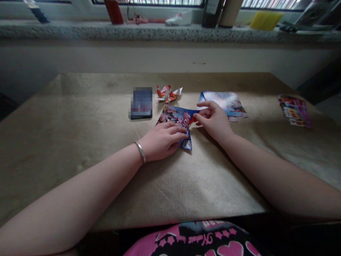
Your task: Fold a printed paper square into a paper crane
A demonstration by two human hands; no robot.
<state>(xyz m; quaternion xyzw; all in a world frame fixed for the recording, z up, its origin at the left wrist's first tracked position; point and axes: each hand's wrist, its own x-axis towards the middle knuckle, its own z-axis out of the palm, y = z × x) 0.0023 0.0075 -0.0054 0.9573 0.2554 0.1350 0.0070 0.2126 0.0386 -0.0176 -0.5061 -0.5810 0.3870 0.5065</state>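
Observation:
A blue and red printed paper sheet (178, 120), partly folded, lies in the middle of the tan table (80, 121). My left hand (161, 140), with a silver bangle on the wrist, presses flat on the sheet's near left part, fingers stretched out. My right hand (213, 119) pinches the sheet's right corner between thumb and fingers. A small folded red and white paper figure (168, 93) sits just behind the sheet.
A dark phone (141, 103) lies left of the sheet. A stack of blue printed sheets (226, 102) lies behind my right hand. A pink leaflet (295, 110) sits at far right. The windowsill behind holds a red container (114, 11) and other items.

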